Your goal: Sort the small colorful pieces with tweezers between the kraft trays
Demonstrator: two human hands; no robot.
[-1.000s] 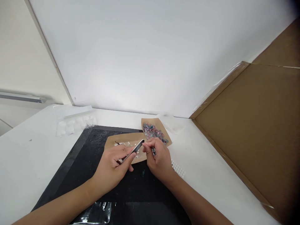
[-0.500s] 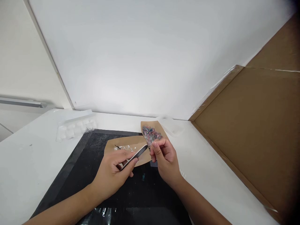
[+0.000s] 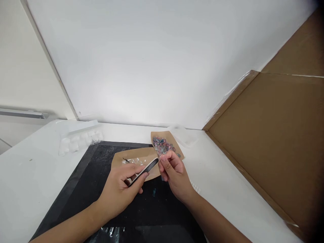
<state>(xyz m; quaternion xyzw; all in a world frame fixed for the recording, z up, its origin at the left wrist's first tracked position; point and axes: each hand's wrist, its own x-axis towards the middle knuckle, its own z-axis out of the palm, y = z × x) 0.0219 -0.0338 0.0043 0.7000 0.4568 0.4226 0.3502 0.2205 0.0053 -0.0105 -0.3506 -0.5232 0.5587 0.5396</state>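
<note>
Black-faced and pale along its edge, a slim flat stick resembling a nail file point(image 3: 150, 166) lies slantwise in the person's left hand point(image 3: 121, 182), thumb below and fingers above, its far end pointing at the right hand point(image 3: 174, 170). That right hand has thumb and forefinger brought together right beside the stick's tip; whether they pinch some tiny piece cannot be told, since anything there is too small to make out.

Both hands are raised over a black mat point(image 3: 76, 189) and the near side of a brown tray point(image 3: 149, 153) holding small white bits point(image 3: 130, 161). Just behind, a second brown tray point(image 3: 174, 136) carries a heap of coloured pieces point(image 3: 162, 144). One teal piece point(image 3: 154, 192) lies alone on the mat, and a clear case point(image 3: 76, 141) stands on the white worktop point(image 3: 20, 179).

The stick looks light and fairly stiff, perhaps with a little spring, and its face is probably rough enough not to slip. Its middle seems the best place to hold it, edges between thumb and fingers, leaving the tip free. Any small piece would likely be light, slippery and easily dropped, so fingertips at its edges would suit.
</note>
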